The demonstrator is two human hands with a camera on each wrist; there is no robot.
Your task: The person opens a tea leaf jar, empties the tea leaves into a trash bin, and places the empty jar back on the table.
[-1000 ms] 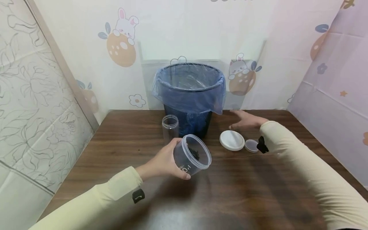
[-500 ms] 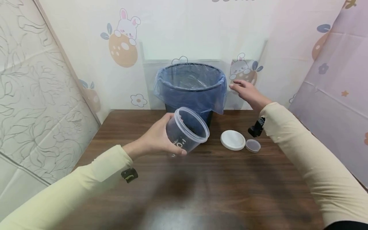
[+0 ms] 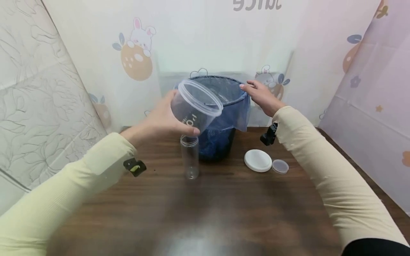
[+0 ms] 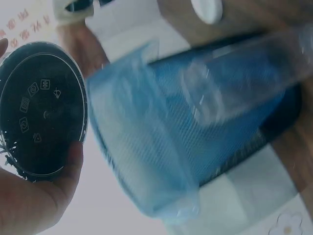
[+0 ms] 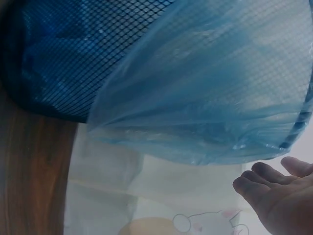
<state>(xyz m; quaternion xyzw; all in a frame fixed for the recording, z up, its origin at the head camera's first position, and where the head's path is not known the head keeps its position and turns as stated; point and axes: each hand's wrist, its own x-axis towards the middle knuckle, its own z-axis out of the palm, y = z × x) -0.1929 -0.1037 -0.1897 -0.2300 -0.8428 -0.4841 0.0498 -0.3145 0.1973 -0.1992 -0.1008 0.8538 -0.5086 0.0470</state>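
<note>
My left hand (image 3: pixel 160 119) grips a clear plastic tub (image 3: pixel 184 108) with white lettering. The tub is raised, its open mouth tipped right in front of the bin's rim. In the left wrist view dark stuff fills the tub's round base (image 4: pixel 46 117), with loose dark bits at its edge. The mesh trash bin (image 3: pixel 217 142) is lined with a blue plastic bag (image 3: pixel 241 115). At the right side of its rim is my right hand (image 3: pixel 262 97), fingers extended and fingertips right at the bag. The right wrist view has these fingertips (image 5: pixel 259 178) just beside the liner.
A tall clear jar (image 3: pixel 190 158) without a lid stands before the bin, below the tub. To the right lie a white round lid (image 3: pixel 257 160) and a smaller clear lid (image 3: pixel 280 166) on the wooden table (image 3: pixel 256 213). A printed curtain (image 3: pixel 198 39) hangs behind.
My left hand has lifted the tub up and to the left, toward the bin's rim. My right hand has risen from beside the lids to the bin's right rim.
</note>
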